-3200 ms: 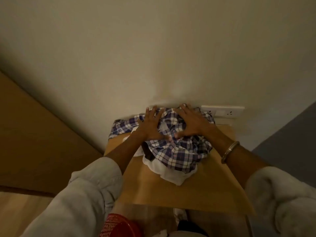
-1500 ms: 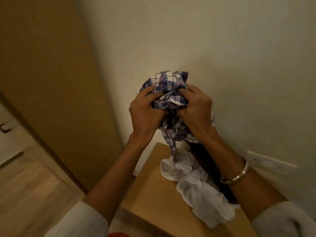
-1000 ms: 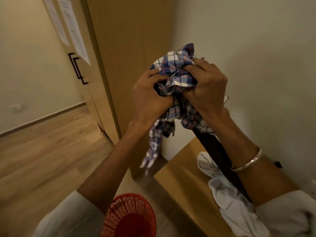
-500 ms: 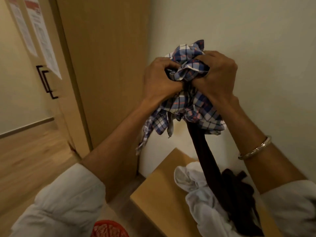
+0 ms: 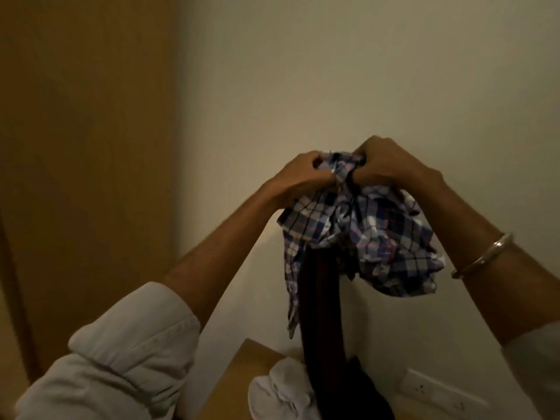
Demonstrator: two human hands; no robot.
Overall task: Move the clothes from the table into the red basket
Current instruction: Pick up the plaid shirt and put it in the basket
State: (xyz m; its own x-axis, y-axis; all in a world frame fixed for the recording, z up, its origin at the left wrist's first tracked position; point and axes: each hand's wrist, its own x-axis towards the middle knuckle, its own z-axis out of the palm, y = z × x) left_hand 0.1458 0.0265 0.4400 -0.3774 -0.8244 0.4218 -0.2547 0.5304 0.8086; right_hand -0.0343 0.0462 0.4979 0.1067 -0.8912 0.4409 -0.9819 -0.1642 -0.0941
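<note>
Both hands are raised in front of the wall, gripping a bunched blue-and-white plaid shirt. My left hand clutches its left side and my right hand its right side, fists almost touching. A dark garment is caught up with the shirt and hangs straight down to the wooden table. A white garment lies crumpled on the table beside the dark one. The red basket is out of view.
A wooden door or cabinet panel fills the left side. The plain wall stands close behind the hands. A white wall socket sits low at the right, next to the table.
Since half a second ago the view has swung back right toward the wall, and the basket has dropped out of sight. The hands still hold the shirt, with more of it hanging loose.
</note>
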